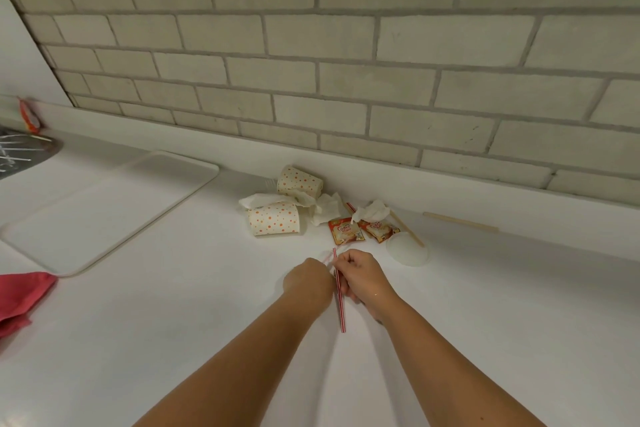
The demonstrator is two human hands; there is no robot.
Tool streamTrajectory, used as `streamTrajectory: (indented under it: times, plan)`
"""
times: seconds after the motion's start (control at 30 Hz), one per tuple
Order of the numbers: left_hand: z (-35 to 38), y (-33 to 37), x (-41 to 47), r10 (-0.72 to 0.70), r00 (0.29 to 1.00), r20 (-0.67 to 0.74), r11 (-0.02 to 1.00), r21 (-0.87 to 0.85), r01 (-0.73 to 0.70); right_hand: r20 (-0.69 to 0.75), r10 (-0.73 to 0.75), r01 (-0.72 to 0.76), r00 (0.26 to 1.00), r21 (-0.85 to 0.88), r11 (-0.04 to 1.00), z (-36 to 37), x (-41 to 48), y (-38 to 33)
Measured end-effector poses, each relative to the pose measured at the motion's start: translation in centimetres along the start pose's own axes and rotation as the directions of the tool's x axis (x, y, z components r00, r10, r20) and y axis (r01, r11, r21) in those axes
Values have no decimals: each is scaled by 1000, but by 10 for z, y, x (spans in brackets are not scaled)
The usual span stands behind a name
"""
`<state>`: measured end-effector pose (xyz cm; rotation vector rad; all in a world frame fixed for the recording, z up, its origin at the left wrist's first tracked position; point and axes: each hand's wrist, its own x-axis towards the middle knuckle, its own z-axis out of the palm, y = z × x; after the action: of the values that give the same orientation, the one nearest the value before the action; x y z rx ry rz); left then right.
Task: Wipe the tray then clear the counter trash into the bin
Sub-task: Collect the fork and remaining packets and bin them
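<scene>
Pinching the striped straw [341, 308] mid-counter [207, 305] (trash [275, 218] by wall [346, 80]), right hand [363, 276]; left hand's [306, 279] fingers hidden, perhaps curled.

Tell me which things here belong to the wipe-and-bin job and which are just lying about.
Job: tray, red cloth, striped straw held by the right hand, dotted cups, crumpled napkins, creamer sachets, wooden stirrers, plastic lid.

Lying about: wire rack, blurred orange packet beside it.
</scene>
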<state>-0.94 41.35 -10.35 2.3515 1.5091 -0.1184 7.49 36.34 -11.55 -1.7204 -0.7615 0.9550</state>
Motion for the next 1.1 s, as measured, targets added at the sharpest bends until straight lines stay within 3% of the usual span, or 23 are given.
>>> streamTrajectory:
  times: [0.37, 0.43, 0.5, 0.63, 0.7, 0.77, 0.87, 0.93, 0.97, 1.03, 1.1]
  plan:
    - [2, -8, 0, 136, 986, -96, 982, 146, -122, -49, -19, 19, 999, -10, 1000, 2, -2, 1]
    - [1, -11, 1, 121, 986, -116, 992, 38, -117, -51, -9, 10, 999, 25, 1000, 2, -1, 0]
    - [-1, -13, 1, 88, 986, -143, 976, -186, -114, -39, 10, -6, 999, 105, 994, 1, -1, -3]
    - [-1, -10, -3, 70, 989, -128, 742, -656, -137, 63, 29, -49, 998, 339, 940, 10, 0, -13]
    - [-3, -12, -4, 24, 991, -129, 631, -767, -115, 80, -13, -14, 997, 319, 948, 19, 3, -19]
    - [-5, -19, 0, -37, 987, -158, 607, -788, -103, 64, -77, 65, 995, 172, 983, 26, 11, -28]
    - [-9, -33, 11, -108, 986, -129, 545, -837, -50, -68, -243, 215, 968, -276, 937, 23, 37, -41]
    - [-13, -40, 13, -120, 986, -111, 513, -858, -34, -121, -334, 184, 935, -640, 746, 16, 55, -44]
    - [-16, -43, 12, -111, 986, -124, 494, -868, -54, -102, -313, 129, 944, -760, 637, 13, 61, -44]
    - [-24, -48, 10, -87, 981, -174, 482, -869, -111, -30, -219, 76, 975, -885, 460, 11, 64, -41]
    - [-32, -52, 7, -75, 974, -214, 473, -868, -154, 34, -196, 102, 980, -932, 348, 12, 62, -42]
